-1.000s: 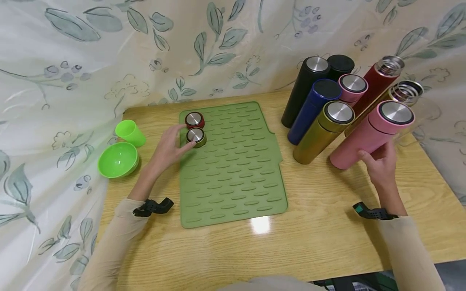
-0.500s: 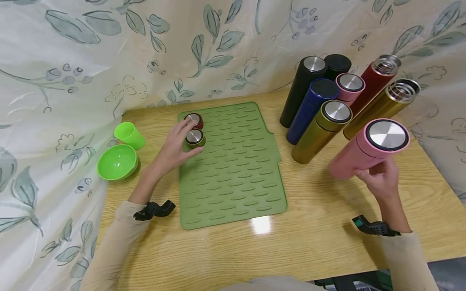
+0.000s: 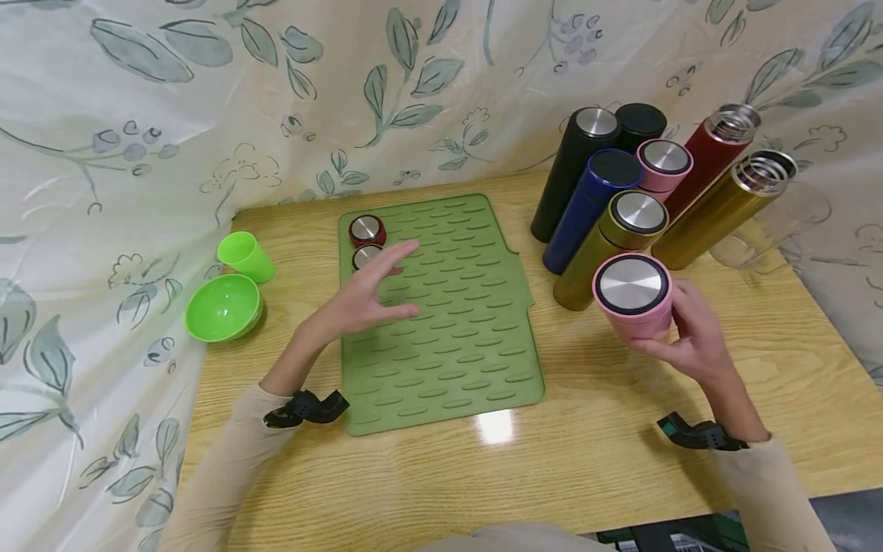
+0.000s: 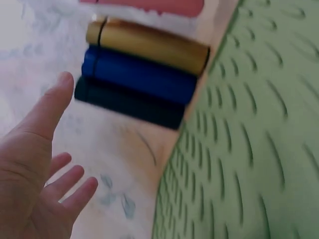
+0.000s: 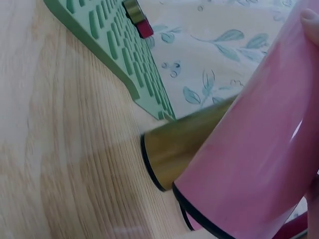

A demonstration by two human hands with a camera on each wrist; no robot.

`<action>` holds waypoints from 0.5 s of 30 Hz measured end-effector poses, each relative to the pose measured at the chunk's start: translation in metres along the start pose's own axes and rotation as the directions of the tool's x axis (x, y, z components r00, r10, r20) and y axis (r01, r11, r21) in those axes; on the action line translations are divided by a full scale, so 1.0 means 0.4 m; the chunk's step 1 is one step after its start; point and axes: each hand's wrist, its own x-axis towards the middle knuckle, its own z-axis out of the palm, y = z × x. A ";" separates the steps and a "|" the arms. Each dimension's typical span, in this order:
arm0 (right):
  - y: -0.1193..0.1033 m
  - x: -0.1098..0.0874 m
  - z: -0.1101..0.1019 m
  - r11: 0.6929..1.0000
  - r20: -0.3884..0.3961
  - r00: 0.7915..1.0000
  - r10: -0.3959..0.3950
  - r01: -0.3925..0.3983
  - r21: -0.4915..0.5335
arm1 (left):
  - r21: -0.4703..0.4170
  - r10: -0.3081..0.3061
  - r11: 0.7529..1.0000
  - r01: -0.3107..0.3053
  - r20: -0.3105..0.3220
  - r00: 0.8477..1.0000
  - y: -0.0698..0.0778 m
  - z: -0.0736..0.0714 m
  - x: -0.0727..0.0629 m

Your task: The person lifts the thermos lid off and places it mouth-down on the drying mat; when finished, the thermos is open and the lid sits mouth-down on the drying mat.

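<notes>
My right hand [image 3: 693,333] grips a pink thermos flask [image 3: 633,299] with a steel-topped lid, held up off the table; its base shows raised in the right wrist view. Just behind it stands a lidded gold flask [image 3: 617,245]. My left hand [image 3: 362,299] is over the green mat [image 3: 448,337], fingers spread and holding nothing. Under its fingers, the gold flask lid [image 3: 366,257] is partly hidden. A red flask lid [image 3: 367,228] lies beside that one at the mat's far left corner. In the left wrist view, the left thumb and fingers [image 4: 79,196] reach apart.
At the back right stand black flasks [image 3: 576,172], a blue flask [image 3: 593,207], a smaller pink flask [image 3: 664,161], and lidless red [image 3: 710,153] and gold flasks [image 3: 724,211]. A clear glass mug [image 3: 759,245] is beside them. A green cup [image 3: 247,257] and bowl [image 3: 224,308] sit left.
My right hand has lifted the pink flask and carried it left, away from the lidless gold one. My left hand has left the lids and moved right over the mat.
</notes>
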 end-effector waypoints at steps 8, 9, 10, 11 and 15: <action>0.011 -0.007 0.023 0.989 0.102 0.995 0.006 0.009 -0.145 | -0.103 0.219 0.971 -0.215 0.037 0.975 0.096 0.074 0.046; 0.007 -0.004 0.029 0.990 0.113 0.994 0.004 0.012 -0.143 | -0.120 0.246 0.963 -0.240 0.041 0.968 0.111 0.083 0.054; 0.003 -0.001 0.035 0.990 0.125 0.992 0.004 0.014 -0.144 | -0.135 0.273 0.955 -0.265 0.045 0.961 0.126 0.091 0.062; 0.000 0.002 0.041 0.990 0.137 0.991 0.004 0.016 -0.141 | -0.147 0.301 0.945 -0.292 0.050 0.952 0.140 0.099 0.071; -0.009 0.013 0.071 0.994 0.185 0.983 0.004 0.016 -0.107 | -0.147 0.383 0.918 -0.369 0.080 0.920 0.181 0.122 0.103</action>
